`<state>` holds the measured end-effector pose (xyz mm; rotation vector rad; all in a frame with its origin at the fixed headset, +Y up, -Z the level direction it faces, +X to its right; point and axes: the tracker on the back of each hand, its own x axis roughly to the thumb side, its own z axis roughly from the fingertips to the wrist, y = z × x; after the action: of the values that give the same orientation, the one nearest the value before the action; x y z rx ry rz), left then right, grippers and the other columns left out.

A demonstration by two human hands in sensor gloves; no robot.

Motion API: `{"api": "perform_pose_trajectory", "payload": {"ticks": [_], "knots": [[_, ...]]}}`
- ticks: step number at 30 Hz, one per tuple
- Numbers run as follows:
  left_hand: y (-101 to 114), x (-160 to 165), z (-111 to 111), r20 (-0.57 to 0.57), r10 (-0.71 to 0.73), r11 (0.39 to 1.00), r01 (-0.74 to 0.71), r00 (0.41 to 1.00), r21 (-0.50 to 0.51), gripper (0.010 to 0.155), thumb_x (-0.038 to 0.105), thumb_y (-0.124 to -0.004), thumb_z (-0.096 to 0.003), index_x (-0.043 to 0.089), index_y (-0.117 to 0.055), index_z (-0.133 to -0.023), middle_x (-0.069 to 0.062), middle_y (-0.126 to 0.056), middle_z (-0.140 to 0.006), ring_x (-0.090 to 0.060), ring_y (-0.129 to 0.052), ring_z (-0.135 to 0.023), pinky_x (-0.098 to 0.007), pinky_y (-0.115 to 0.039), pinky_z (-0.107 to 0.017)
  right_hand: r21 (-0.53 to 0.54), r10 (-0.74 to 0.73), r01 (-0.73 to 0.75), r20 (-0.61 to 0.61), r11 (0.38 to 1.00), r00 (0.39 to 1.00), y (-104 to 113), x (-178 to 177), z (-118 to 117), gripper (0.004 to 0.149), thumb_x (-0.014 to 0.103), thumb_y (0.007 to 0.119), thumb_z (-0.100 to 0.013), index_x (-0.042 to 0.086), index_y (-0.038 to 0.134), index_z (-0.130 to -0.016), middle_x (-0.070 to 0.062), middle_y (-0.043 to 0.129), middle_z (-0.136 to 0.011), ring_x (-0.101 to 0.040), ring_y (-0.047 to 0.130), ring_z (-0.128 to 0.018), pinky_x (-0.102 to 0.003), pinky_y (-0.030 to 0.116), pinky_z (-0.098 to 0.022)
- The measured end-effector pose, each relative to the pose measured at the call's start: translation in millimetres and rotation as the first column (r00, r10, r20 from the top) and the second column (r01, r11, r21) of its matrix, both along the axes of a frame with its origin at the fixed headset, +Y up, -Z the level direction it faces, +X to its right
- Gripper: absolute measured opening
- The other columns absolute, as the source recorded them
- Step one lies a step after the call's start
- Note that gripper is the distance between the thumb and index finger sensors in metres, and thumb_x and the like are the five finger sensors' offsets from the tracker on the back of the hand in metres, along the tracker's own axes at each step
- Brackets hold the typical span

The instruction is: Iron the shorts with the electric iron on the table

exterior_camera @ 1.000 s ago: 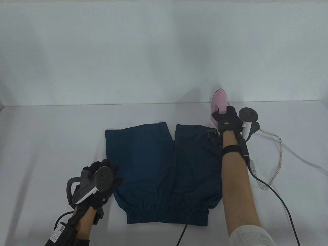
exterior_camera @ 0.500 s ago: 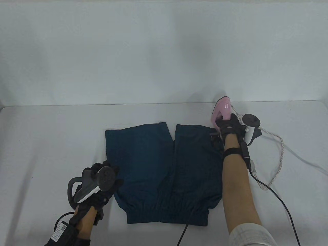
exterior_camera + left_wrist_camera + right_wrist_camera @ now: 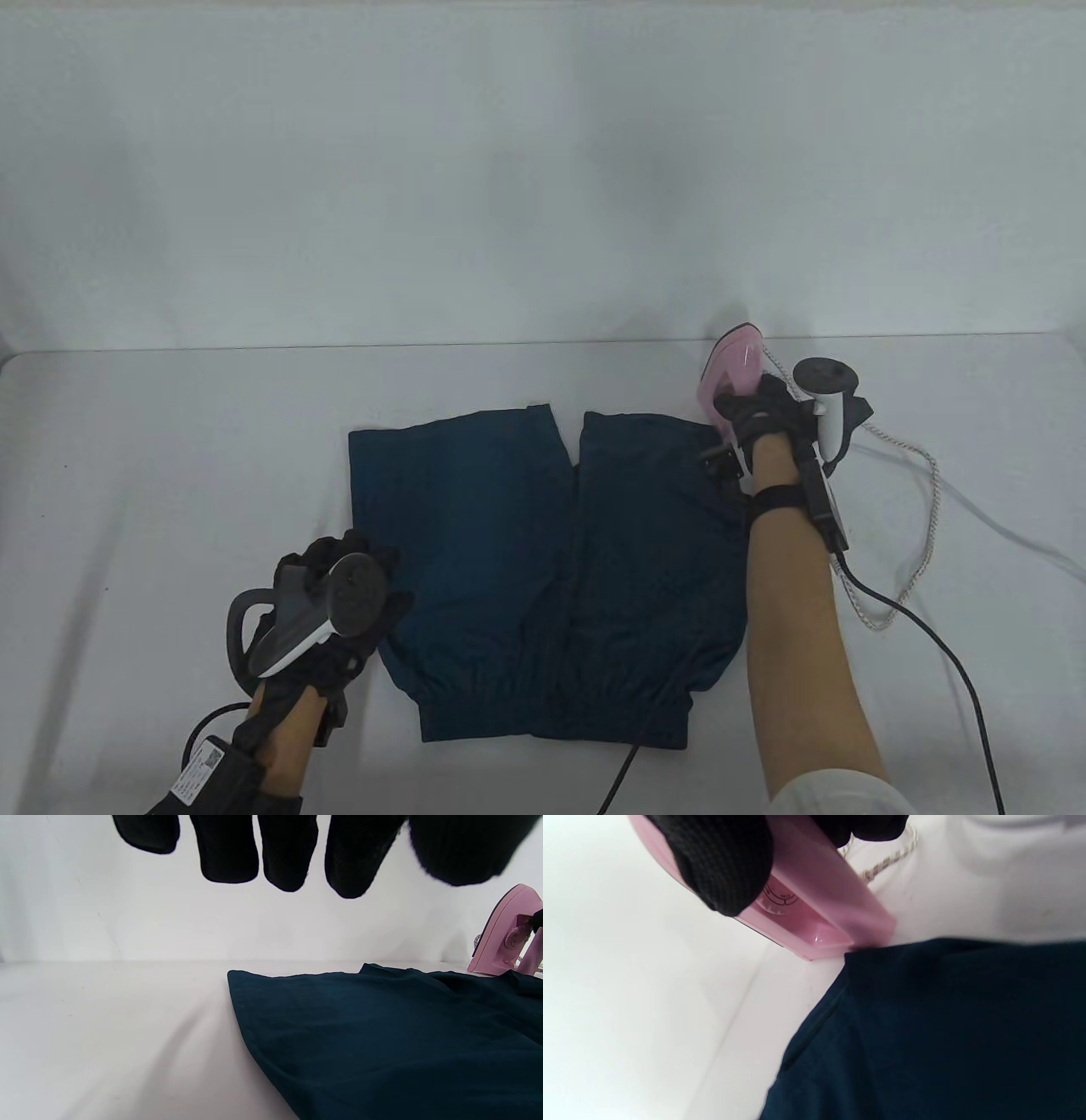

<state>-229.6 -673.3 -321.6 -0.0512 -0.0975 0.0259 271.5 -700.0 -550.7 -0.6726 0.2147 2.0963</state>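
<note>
White cloth is covering the table (image 3: 127,475), and the dark teal shorts (image 3: 526,543) are lying flat mid-table, waistband toward you. The pink iron (image 3: 731,367) is tilting on its heel just off the far right leg — your right hand (image 3: 759,416) is gripping its handle, probably to swing it onto the fabric. Your left hand (image 3: 339,611) is sitting at the shorts' near-left edge, fingers spread, grasping nothing — looks ready to pin the cloth down.
</note>
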Motion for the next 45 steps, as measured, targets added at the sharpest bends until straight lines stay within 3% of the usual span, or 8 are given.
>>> {"api": "perform_pose_trajectory", "payload": {"ticks": [5, 8, 14, 19, 28, 33, 40, 45], "knots": [[3, 8, 4, 0.012, -0.009, 1.0, 0.009, 1.0, 0.026, 0.066, 0.063, -0.073, -0.0447, 0.038, -0.062, -0.105, 0.001, -0.055, -0.117, -0.037, -0.059, -0.106, -0.064, -0.049, -0.076, 0.019, 0.324, -0.324, -0.098, 0.946, 0.941, 25, -8, 14, 0.08, 0.045, 0.085, -0.046, 0.024, 0.041, -0.11, -0.006, 0.05, -0.112, -0.042, 0.056, -0.105, -0.059, 0.046, -0.076], [4, 10, 7, 0.026, -0.002, 0.999, 0.001, 1.0, 0.038, 0.066, 0.062, -0.073, -0.0446, 0.038, -0.062, -0.105, 0.0, -0.055, -0.117, -0.037, -0.059, -0.106, -0.064, -0.049, -0.076, 0.06, 0.5, -0.498, -0.184, 0.865, 0.846, 36, -15, 26, 0.077, 0.047, 0.084, -0.046, 0.026, 0.044, -0.109, -0.004, 0.053, -0.112, -0.041, 0.057, -0.106, -0.059, 0.047, -0.076], [6, 13, 10, 0.047, -0.002, 0.999, 0.0, 0.999, 0.048, 0.065, 0.062, -0.073, -0.0446, 0.039, -0.062, -0.105, 0.0, -0.055, -0.117, -0.036, -0.06, -0.106, -0.064, -0.049, -0.076, 0.156, 0.668, -0.66, -0.336, 0.735, 0.664, 43, -15, 57, 0.07, 0.043, 0.083, -0.046, 0.031, 0.05, -0.107, 0.001, 0.059, -0.111, -0.038, 0.06, -0.106, -0.059, 0.048, -0.077], [6, 15, 11, 0.063, -0.01, 0.999, 0.007, 0.998, 0.049, 0.066, 0.063, -0.073, -0.0445, 0.038, -0.063, -0.105, 0.001, -0.055, -0.117, -0.036, -0.06, -0.106, -0.064, -0.049, -0.076, 0.193, 0.722, -0.72, -0.405, 0.667, 0.561, 36, 0, 78, 0.069, 0.043, 0.083, -0.046, 0.033, 0.051, -0.106, 0.004, 0.061, -0.111, -0.036, 0.059, -0.108, -0.058, 0.049, -0.077], [6, 17, 13, 0.083, -0.01, 0.999, 0.005, 0.997, 0.054, 0.066, 0.063, -0.073, -0.0445, 0.039, -0.062, -0.105, 0.0, -0.055, -0.117, -0.036, -0.06, -0.106, -0.064, -0.049, -0.076, 0.149, 0.696, -0.736, -0.489, 0.66, 0.526, -4, 21, 107, 0.072, 0.046, 0.083, -0.045, 0.035, 0.047, -0.107, 0.007, 0.057, -0.114, -0.033, 0.052, -0.109, -0.057, 0.047, -0.077], [6, 18, 14, 0.088, -0.015, 0.998, 0.01, 0.996, 0.064, 0.066, 0.063, -0.073, -0.0443, 0.038, -0.062, -0.105, 0.001, -0.055, -0.117, -0.036, -0.06, -0.106, -0.064, -0.05, -0.076, 0.155, 0.705, -0.746, -0.494, 0.647, 0.509, -20, 18, 111, 0.068, 0.044, 0.084, -0.045, 0.036, 0.052, -0.104, 0.009, 0.066, -0.11, -0.027, 0.056, -0.108, -0.056, 0.049, -0.077], [6, 18, 15, 0.081, -0.017, 0.997, 0.011, 0.997, 0.074, 0.066, 0.063, -0.073, -0.0443, 0.039, -0.062, -0.105, 0.001, -0.056, -0.116, -0.036, -0.061, -0.106, -0.064, -0.05, -0.076, 0.176, 0.762, -0.8, -0.473, 0.574, 0.443, -30, 8, 110, 0.066, 0.049, 0.083, -0.045, 0.033, 0.056, -0.103, 0.007, 0.07, -0.105, -0.024, 0.064, -0.105, -0.056, 0.056, -0.075], [7, 18, 16, 0.074, -0.022, 0.996, 0.015, 0.997, 0.083, 0.066, 0.062, -0.074, -0.0439, 0.038, -0.062, -0.105, 0.001, -0.056, -0.116, -0.036, -0.061, -0.106, -0.064, -0.05, -0.076, 0.194, 0.8, -0.844, -0.478, 0.5, 0.364, -31, 1, 108, 0.068, 0.05, 0.083, -0.044, 0.032, 0.056, -0.103, 0.007, 0.071, -0.103, -0.023, 0.067, -0.105, -0.056, 0.06, -0.074]]}}
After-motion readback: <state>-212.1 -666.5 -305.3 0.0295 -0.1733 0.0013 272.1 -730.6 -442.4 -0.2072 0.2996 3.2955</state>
